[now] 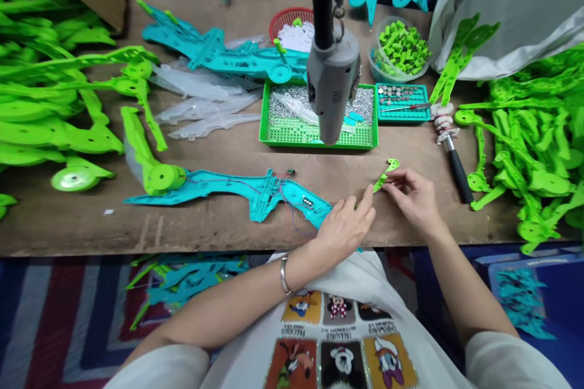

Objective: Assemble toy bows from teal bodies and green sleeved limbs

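A turquoise bow-shaped plastic half-shell lies along the table's front, inner side up, with thin wires and a small circuit board on it. My left hand rests over the shell's right end, its fingers bent down onto a small lime-green plastic piece; the thumb is hidden. From the other side, my right hand pinches this same green piece between thumb and fingers. The piece's hooked upper end sticks up between the hands. At the shell's left end sits a lime-green arm with a round hub.
A grey electric screwdriver hangs above a green tray of screws. Behind stand a red basket and a bowl of green caps. A turquoise tray and black-handled hammer lie right. Green parts pile up at both sides.
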A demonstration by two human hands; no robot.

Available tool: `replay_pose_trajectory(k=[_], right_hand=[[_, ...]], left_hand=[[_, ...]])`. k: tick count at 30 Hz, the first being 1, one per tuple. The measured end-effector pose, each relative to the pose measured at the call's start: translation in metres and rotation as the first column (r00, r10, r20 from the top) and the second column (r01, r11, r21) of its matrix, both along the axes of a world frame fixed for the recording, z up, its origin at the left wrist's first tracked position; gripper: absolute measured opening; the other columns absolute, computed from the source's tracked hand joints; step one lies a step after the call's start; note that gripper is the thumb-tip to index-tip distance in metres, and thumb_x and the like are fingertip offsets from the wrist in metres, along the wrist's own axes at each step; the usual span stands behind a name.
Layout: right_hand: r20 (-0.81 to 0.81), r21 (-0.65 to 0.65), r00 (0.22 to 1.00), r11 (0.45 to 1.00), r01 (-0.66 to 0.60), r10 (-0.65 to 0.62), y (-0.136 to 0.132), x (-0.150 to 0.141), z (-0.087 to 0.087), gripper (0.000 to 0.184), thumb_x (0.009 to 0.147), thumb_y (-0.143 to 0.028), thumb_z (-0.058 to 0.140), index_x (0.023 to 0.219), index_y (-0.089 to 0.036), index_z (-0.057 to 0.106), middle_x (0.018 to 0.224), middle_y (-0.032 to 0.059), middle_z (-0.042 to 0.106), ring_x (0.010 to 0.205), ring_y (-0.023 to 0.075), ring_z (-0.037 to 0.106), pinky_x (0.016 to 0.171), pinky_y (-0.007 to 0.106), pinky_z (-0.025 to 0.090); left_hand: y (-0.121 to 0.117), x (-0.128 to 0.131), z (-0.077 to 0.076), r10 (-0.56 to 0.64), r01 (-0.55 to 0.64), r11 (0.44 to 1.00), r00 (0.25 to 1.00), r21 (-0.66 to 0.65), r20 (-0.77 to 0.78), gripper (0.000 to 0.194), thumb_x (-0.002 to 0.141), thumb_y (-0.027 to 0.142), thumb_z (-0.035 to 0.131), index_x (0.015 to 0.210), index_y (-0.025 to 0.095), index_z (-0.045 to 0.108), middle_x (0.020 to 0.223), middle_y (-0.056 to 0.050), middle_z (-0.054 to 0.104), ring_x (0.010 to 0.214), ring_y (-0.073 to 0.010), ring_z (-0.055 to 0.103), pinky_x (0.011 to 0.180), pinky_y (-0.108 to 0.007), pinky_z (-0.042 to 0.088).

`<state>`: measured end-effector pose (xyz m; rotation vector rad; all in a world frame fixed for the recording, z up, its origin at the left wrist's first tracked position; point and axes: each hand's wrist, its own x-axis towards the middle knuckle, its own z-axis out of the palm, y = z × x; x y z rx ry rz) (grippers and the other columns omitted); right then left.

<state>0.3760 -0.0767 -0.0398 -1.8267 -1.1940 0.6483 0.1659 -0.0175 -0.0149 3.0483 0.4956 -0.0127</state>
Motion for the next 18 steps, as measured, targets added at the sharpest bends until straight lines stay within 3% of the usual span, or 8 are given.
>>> replay_pose_trajectory(k=[7,13,18], right_hand=[[0.054,-0.012,0.997,0.998,-0.054,0.055,0.0035,0.0042,0.0012,0.011,0.086,-0.023,0.07,0.097,-0.022,0.072,0.09,0.0028,0.075,0.074,0.0149,0.068,0.072,0.029,0.057],[0.151,-0.008,0.984,0.996,-0.093,0.094,0.0083,0.0036,0.0003,0.02,0.083,-0.015,0.062,0.1,-0.021,0.071,0.088,0.0027,0.074,0.07,0.0147,0.066,0.07,0.03,0.057],[0.186,-0.02,0.979,0.996,-0.082,0.084,0.0096,0.0039,0.0022,0.015,0.086,-0.016,0.062,0.095,-0.022,0.072,0.087,0.0021,0.075,0.07,0.015,0.068,0.071,0.029,0.057]], left_hand=[[0.0014,0.0019,0.0048,-0.021,0.022,1.0,0.999,0.005,-0.023,0.023,0.101,0.014,0.045,0.111,0.015,0.065,0.158,-0.013,0.049,0.095,-0.0229,0.063,0.073,-0.036,0.053],[0.0045,0.0008,0.0059,-0.078,0.078,0.997,0.996,0.003,-0.036,0.026,0.1,0.013,0.046,0.118,0.016,0.064,0.158,-0.012,0.049,0.098,-0.023,0.061,0.075,-0.036,0.052],[0.009,0.001,0.0067,-0.128,0.129,0.992,0.991,0.015,-0.039,0.028,0.101,0.014,0.044,0.121,0.017,0.064,0.159,-0.01,0.047,0.098,-0.0224,0.059,0.075,-0.036,0.05]])
